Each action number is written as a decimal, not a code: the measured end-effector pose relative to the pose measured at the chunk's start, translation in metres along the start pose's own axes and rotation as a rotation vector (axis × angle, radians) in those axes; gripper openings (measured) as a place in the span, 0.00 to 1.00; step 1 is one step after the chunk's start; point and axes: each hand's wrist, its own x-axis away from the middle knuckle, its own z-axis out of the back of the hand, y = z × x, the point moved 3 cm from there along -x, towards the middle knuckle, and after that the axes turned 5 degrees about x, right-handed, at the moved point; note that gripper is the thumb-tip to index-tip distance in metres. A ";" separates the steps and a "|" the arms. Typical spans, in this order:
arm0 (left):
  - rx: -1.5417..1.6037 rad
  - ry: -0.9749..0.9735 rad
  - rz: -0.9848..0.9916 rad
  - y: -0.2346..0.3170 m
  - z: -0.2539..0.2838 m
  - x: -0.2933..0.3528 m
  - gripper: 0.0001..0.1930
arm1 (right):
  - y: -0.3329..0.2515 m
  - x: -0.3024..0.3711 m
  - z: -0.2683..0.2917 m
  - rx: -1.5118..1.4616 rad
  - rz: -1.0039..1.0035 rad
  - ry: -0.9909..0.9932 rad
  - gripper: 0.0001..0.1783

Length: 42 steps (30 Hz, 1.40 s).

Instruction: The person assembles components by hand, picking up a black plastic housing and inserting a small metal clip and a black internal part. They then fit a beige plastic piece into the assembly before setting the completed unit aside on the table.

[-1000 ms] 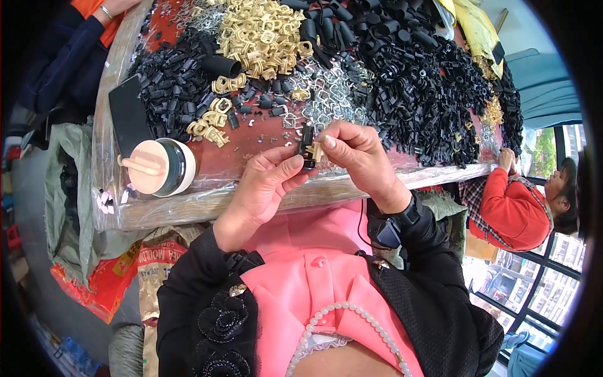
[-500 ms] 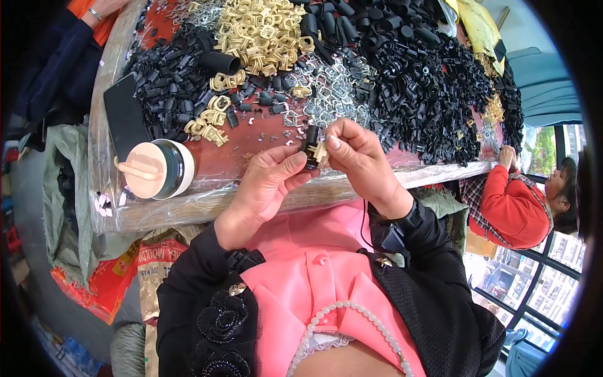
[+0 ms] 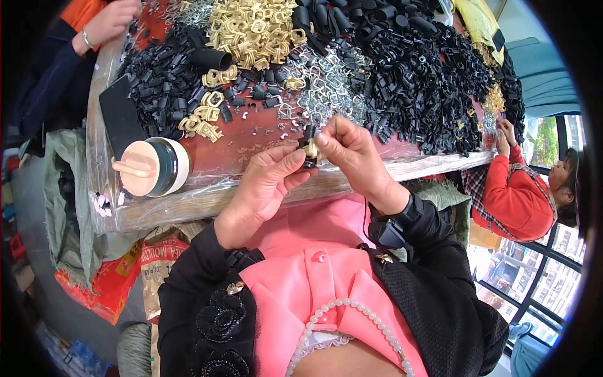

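My left hand is closed, pinching a small black cylindrical plastic part upright between thumb and fingers above the table's near edge. A small beige plastic piece sits against the black part's side. On that piece rest the thumb and bent fingers of my right hand, pinched together. The fingertips partly hide where the two pieces meet. Just beyond my hands lie a pile of bent silver metal loops and a few loose beige rings.
On the plastic-wrapped table stand a lidded mug and a flat black phone-like slab. Piles of black parts and beige rings cover the far side. A person in red works at right; another person's hand is far left.
My right fingers have come lower and closer over the beige piece, which now lies tighter to the black part. The far-left person's hand has moved further into view.
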 end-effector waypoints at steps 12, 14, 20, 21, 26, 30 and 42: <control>-0.103 0.045 -0.059 0.023 0.010 0.008 0.10 | -0.007 -0.044 -0.002 0.272 0.234 -0.048 0.07; -0.126 0.074 -0.110 0.031 0.014 0.011 0.11 | -0.017 -0.062 -0.010 0.800 0.724 0.039 0.06; -0.038 0.129 -0.207 0.038 0.018 0.014 0.10 | 0.007 -0.097 -0.029 1.284 0.669 -0.035 0.06; -0.033 0.134 -0.222 0.038 0.019 0.014 0.11 | 0.007 -0.099 -0.029 1.296 0.613 -0.030 0.07; -0.011 0.165 -0.284 0.037 0.020 0.015 0.11 | 0.008 -0.093 -0.033 1.309 0.571 -0.027 0.10; -0.036 0.183 -0.336 0.037 0.015 0.018 0.11 | 0.005 -0.077 -0.015 0.502 0.162 -0.134 0.12; -0.092 0.045 -0.257 0.016 -0.016 0.006 0.12 | -0.017 -0.010 -0.002 0.228 0.366 0.014 0.12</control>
